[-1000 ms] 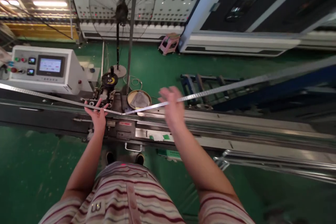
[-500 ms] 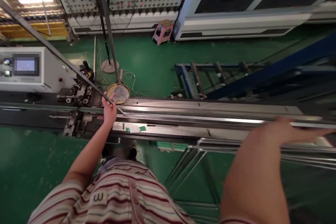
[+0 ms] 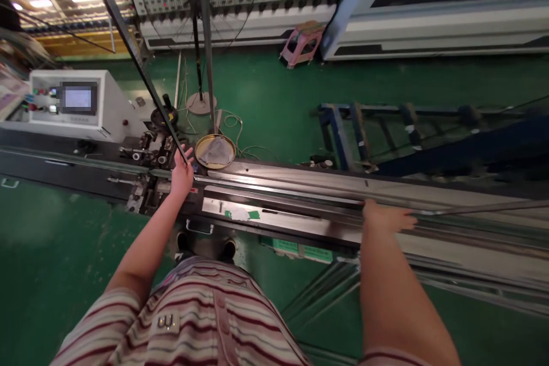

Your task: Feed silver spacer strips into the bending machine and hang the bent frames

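At the machine's clamp head [image 3: 156,148], my left hand [image 3: 182,174] is closed around a thin metal strip [image 3: 141,71] that slants up to the upper left. Just below these fingers the strip seems to bend. A bright metal length [image 3: 274,190] runs from there along the bench towards my right hand. My right hand [image 3: 386,216] lies over the bench rail with its fingers stretched out to the right, slightly blurred. Its palm side is hidden, so contact with the strip is unclear. Another thin strip [image 3: 480,207] extends to the right beyond its fingertips.
A round yellow-rimmed tray [image 3: 235,152] holding a grey cloth sits behind the bench. Left stands a control box [image 3: 118,108] with a screen. Beyond are a pedestal fan [image 3: 200,68], a pink stool [image 3: 295,57] and a blue frame [image 3: 338,131]. Metal bars [image 3: 472,289] lie below right.
My right hand has moved left along the bench, closer to my left hand. The slanting strip in my left hand stands steeper. The whole view has shifted, with the surroundings further right.
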Tool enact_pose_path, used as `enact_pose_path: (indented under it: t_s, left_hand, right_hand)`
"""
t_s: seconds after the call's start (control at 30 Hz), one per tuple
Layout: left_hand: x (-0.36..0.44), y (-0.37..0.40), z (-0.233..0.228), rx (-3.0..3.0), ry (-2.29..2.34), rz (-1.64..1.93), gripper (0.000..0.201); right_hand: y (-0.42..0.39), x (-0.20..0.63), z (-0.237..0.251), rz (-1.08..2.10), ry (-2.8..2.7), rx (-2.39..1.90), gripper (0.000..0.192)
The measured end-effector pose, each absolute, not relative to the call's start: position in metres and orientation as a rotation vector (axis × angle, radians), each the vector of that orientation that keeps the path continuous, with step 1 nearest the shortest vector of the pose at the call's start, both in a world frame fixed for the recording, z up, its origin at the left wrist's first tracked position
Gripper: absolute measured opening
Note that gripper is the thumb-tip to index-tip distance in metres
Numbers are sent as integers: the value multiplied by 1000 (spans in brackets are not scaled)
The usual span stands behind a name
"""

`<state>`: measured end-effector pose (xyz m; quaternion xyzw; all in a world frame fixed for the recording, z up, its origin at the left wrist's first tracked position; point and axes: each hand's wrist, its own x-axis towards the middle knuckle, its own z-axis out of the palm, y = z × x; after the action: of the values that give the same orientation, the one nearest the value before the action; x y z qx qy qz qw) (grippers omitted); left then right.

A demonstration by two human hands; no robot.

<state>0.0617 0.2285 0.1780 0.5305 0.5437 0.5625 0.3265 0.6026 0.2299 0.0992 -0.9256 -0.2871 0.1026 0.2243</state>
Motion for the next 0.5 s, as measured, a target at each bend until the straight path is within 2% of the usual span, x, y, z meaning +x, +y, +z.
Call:
enact_pose_path:
  t_s: [0.07,0.2,0.5]
  left_hand:
    - [33,228,178,1403,1453,1467,70]
    - [-27,229,178,1456,1544,1450,67]
    - [-174,235,175,1443,1619,1474,62]
  right_hand:
    - [230,578,85,373,-605,-2631,83]
    - [226,529,66,226,-868,-2648,53]
    - [230,398,56,29,-1193,-2632,48]
